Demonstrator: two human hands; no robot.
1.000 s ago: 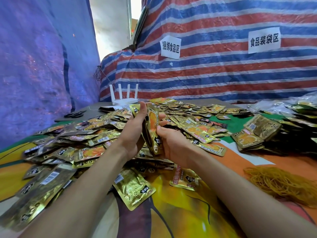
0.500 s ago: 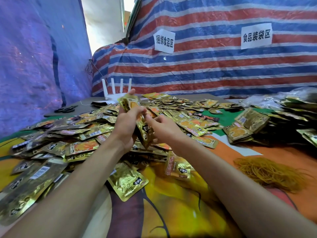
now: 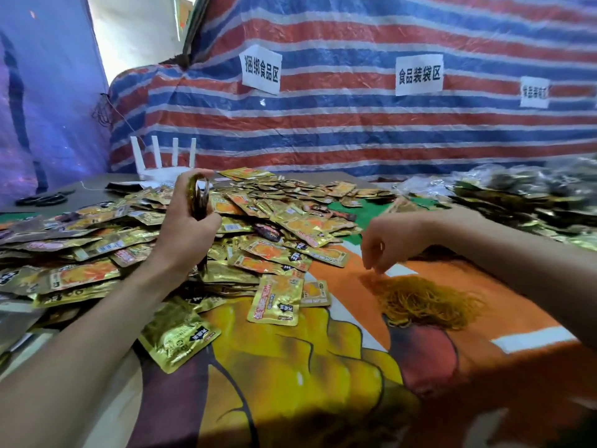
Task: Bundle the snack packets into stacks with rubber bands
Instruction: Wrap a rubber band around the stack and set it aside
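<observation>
My left hand (image 3: 189,232) grips the slippery foil packet stack (image 3: 197,197) round its middle; my right hand (image 3: 386,244), loose and empty, hovers over the stretchy rubber bands (image 3: 426,302).

Gold snack packets (image 3: 274,250) sprawl in a heap, yellow rubber bands (image 3: 426,302) piled nearby.

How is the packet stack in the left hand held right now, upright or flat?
Upright, on edge. The left hand grips the stack with its thin edges facing up, above the loose packets.
</observation>
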